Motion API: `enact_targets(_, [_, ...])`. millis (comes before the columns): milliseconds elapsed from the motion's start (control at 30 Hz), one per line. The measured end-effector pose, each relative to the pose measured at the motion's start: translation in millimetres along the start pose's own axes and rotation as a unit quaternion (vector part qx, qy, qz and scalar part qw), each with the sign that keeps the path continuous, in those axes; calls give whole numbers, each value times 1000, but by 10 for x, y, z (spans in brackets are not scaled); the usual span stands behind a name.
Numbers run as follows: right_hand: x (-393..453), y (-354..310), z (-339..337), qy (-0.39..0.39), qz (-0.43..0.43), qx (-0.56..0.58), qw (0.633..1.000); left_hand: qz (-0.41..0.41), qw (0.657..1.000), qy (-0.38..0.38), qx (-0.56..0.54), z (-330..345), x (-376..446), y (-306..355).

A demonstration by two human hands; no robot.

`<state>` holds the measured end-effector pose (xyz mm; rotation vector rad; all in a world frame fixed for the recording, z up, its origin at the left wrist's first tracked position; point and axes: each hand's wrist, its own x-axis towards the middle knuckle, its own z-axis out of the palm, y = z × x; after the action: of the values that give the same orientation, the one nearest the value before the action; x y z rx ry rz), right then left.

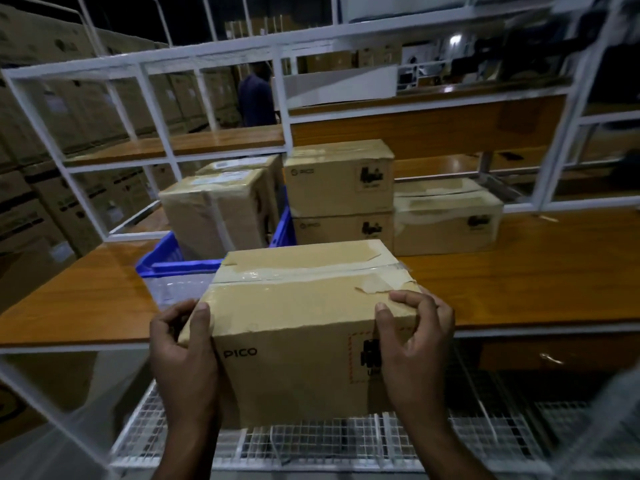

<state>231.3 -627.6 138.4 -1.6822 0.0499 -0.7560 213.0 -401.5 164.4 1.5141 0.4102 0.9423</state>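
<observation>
We look down on a wooden worktop (519, 271) set inside a white metal frame, in a dim warehouse. Toward the worktop's left, a blue crate (162, 254) holds a taped carton (214, 213) standing upright.

Nearer us, the left hand (180, 344) grips the upper left corner of a PICO box (294, 327), with the thumb at the top edge and the fingers curled round the left side. The PICO box is held at the middle of the worktop's near edge, above a wire mesh shelf (346, 441). We cannot tell whether anything supports it from below. A strip of tape (311, 273) runs along its lid, torn and lifting at the right end.

The right hand (415, 334) grips the upper right corner, thumb on the front face, fingertips curled over the top edge beside that torn end. Behind, two PICO boxes (339, 188) sit stacked just beside the crate, and a fourth carton (446, 220) stands to their right.

We judge slipping to be the main risk. Both hands hold only the upper corners, so the box could tip or drop onto the mesh. Fingers dragging on the loose tape could peel it further. If pushed forward carelessly, the box could knock the crate or the stack.
</observation>
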Motion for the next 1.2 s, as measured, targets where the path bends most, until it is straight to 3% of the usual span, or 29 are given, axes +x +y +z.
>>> enact_targets(533, [1040, 742, -419, 104, 8, -79, 991, -12, 987, -152, -56, 1724, 87, -440])
enact_targets(900, [1523, 1363, -306, 81, 76, -123, 986, -17, 962, -262, 68, 2291, 234, -985])
enact_targets(1033, [1602, 1473, -232, 89, 79, -189, 975, 22, 953, -283, 107, 2358, 260, -1054])
enact_targets(1100, [1662, 1472, -202, 88, 78, -295, 948, 49, 939, -305, 150, 2369, 310, -1032])
enact_targets(1200, [1786, 1437, -131, 58, -10, -441, 895, 204, 893, -329, 231, 2407, 383, -950])
